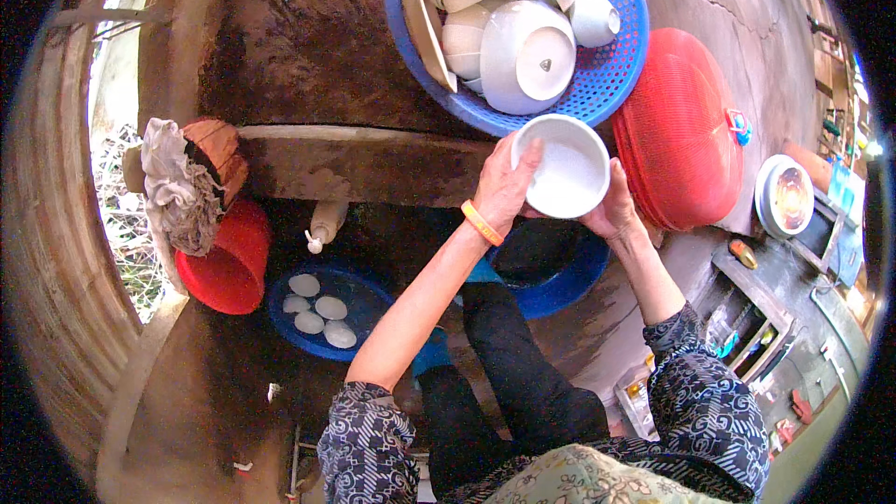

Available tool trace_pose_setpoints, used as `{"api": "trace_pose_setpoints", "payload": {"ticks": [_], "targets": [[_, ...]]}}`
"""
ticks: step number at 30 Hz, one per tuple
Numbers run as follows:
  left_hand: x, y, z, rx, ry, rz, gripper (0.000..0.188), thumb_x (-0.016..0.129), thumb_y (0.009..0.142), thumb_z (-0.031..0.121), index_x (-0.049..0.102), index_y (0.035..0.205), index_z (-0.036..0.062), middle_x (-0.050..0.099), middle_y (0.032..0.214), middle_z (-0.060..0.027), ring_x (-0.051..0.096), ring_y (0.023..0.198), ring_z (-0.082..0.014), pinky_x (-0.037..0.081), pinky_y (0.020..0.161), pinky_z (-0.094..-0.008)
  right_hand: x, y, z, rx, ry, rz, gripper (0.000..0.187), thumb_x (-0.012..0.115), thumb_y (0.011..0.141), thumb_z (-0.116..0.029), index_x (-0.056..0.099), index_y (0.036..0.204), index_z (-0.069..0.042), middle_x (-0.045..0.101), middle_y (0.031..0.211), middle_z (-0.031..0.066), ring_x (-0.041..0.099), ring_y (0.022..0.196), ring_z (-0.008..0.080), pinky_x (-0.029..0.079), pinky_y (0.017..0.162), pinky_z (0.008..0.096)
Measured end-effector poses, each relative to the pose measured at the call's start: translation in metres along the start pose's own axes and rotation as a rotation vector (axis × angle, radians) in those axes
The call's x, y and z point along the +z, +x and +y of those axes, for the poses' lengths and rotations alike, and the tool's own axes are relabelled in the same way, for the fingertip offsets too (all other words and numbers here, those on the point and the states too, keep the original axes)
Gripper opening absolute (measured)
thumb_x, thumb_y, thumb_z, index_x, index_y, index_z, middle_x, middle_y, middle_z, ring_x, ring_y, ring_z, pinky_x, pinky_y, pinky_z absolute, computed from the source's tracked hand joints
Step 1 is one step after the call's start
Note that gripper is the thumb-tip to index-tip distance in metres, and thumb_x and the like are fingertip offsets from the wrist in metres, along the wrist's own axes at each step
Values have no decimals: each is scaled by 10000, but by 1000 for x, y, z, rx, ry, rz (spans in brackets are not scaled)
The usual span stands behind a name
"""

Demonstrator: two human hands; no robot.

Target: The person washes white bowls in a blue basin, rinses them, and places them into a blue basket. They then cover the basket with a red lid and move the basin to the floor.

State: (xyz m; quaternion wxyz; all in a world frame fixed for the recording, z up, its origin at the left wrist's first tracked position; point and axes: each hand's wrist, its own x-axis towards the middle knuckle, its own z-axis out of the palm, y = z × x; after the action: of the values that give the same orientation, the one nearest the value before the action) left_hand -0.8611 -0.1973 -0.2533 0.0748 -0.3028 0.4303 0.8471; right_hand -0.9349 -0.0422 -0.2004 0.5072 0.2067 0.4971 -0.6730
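Left hand [499,189], right hand [612,203]: half curled, partly hidden, both holding smooth round bowl [571,173] | just past them: holey blue basket [613,63], far edge cut off

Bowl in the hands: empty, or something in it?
Looks empty: the white bowl, held between left hand and right hand, shows a bare inside; whether water wets it, I cannot tell.

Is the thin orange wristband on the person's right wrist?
No, the thin orange wristband circles the left wrist, just behind the left hand gripping the round white bowl.
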Motion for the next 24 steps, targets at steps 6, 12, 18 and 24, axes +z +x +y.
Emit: {"api": "trace_pose_setpoints", "payload": {"ticks": [6, 12, 18, 24], "targets": [[-11, 45, 27, 23, -183, 102, 895, 618, 836, 504, 170, 1445, 26, 282, 1426, -192, 421, 1229, -345, 598, 641, -438, -36, -9, -18, -173, 238, -64, 871, 610, 754, -644, 328, 1414, -150, 400, 1405, 135, 445, 1242, 341, 359, 981, 663], [-4, 93, 15, -100, 28, 366, 602, 589, 904, 224, 275, 1361, -9, 446, 1220, -190, 613, 849, -240, 604, 556, -368, -46, -11, -21, -271, 266, 124, 871, 609, 760, -633, 304, 1422, -155, 389, 1408, 137, 430, 1255, 361, 372, 941, 703], [1, 93, -4, 16, 229, 260, 172, 621, 880, 157, 628, 925, -9, 597, 799, -67, 573, 646, -119, 557, 505, -286, -45, -8, -18, -296, 305, 111, 813, 605, 795, -575, 318, 1411, -128, 397, 1402, 142, 442, 1244, 352, 365, 961, 689], [7, 89, -2, 141, 247, 278, 161, 653, 826, 146, 621, 828, -11, 586, 672, -89, 564, 633, -149, 455, 620, -312, -36, -12, -22, -337, 300, 99, 833, 612, 780, -597, 310, 1418, -155, 394, 1408, 133, 428, 1261, 352, 361, 969, 681]]}}
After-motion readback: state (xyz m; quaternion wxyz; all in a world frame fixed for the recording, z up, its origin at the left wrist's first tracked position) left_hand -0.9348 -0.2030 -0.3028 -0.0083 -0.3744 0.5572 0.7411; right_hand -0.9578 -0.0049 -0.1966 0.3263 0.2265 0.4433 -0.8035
